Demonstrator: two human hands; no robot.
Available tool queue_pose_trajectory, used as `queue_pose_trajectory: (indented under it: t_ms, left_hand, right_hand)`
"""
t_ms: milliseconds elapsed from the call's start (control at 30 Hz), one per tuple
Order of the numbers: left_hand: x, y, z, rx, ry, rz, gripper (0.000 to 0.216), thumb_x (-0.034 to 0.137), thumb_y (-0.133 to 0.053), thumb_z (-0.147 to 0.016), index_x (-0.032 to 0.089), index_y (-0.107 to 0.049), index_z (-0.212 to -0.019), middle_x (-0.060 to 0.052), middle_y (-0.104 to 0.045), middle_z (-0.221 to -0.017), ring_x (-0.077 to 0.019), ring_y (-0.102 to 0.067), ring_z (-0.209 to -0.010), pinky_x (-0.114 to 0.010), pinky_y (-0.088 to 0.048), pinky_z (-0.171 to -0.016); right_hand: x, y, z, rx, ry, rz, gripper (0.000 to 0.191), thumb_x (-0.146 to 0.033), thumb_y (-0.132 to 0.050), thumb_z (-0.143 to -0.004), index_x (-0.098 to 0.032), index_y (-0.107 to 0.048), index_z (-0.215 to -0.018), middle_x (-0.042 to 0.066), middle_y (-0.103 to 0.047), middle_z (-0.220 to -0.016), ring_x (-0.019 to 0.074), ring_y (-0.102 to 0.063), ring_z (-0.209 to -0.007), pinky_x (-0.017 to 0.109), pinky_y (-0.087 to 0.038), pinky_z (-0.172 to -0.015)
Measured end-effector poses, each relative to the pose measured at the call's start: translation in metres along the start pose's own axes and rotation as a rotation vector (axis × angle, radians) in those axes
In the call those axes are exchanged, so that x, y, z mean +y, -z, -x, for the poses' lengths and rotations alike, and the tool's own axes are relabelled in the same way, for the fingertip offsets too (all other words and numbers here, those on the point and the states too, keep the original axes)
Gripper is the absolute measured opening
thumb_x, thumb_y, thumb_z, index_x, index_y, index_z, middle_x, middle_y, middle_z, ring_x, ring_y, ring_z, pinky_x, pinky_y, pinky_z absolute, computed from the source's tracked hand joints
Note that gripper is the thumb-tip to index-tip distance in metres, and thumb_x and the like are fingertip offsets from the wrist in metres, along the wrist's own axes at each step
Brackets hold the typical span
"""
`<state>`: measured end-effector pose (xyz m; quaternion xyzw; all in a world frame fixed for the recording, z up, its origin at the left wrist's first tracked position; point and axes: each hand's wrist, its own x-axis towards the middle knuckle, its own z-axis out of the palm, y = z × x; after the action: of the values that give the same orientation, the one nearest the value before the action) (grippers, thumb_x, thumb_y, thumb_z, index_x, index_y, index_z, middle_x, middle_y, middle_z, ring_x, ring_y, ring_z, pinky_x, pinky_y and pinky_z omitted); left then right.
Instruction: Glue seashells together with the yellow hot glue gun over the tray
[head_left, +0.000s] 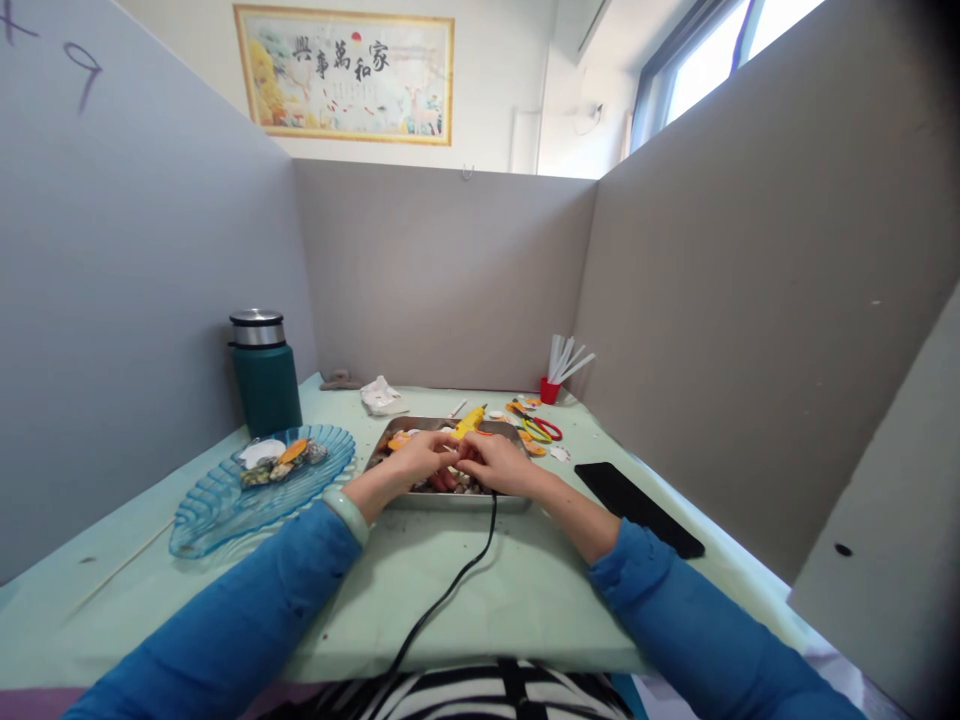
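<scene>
From where I stand, the person's left hand (421,458) and right hand (496,464) meet over a shallow rectangular metal tray (431,502), fingers bent and fingertips drawn together. I cannot tell whether they pinch anything; whatever may be between them is too small and hidden. Directly beneath the grip, inside the tray, lie mixed small pebble-like pieces (466,487), some reddish, some brown. Just beyond the fingers, at the tray's far side, is a yellow gun-shaped tool (469,420). A thin black cable (451,588) emerges below the right hand and curls toward the person's lap.

Left of the grip, past the wrist with its pale green bangle (347,514), sits a translucent blue ribbed plate (217,518) bearing a white piece (262,453) and an orange oval piece (293,451). Behind that plate stands a dark green bottle with a silver lid (265,388). Beyond the grip to its right are scissors with red and yellow-green handles (553,430), then a small red cup of white sticks (550,392). Right of the right forearm lies a flat black slab (637,507).
</scene>
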<state>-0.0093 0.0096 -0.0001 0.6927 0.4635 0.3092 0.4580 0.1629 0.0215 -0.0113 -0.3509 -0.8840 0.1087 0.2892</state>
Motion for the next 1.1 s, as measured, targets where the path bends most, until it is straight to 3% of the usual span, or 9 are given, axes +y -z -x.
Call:
queue_pose_trajectory:
  t_ms: [1100]
  left_hand:
    - [-0.009,0.002,-0.006,-0.05,-0.008,-0.079,0.023,0.032,-0.055,-0.074,0.014,-0.055,-0.088,-0.002,-0.063,-0.058,-0.0139,-0.061,-0.049,-0.025,-0.049,-0.051]
  right_hand:
    - [0.0,-0.001,-0.001,-0.076,-0.065,0.098,0.008,-0.026,-0.055,-0.08,-0.019,-0.057,-0.079,-0.001,-0.062,-0.07,0.0113,-0.051,-0.063,0.02,-0.029,-0.055]
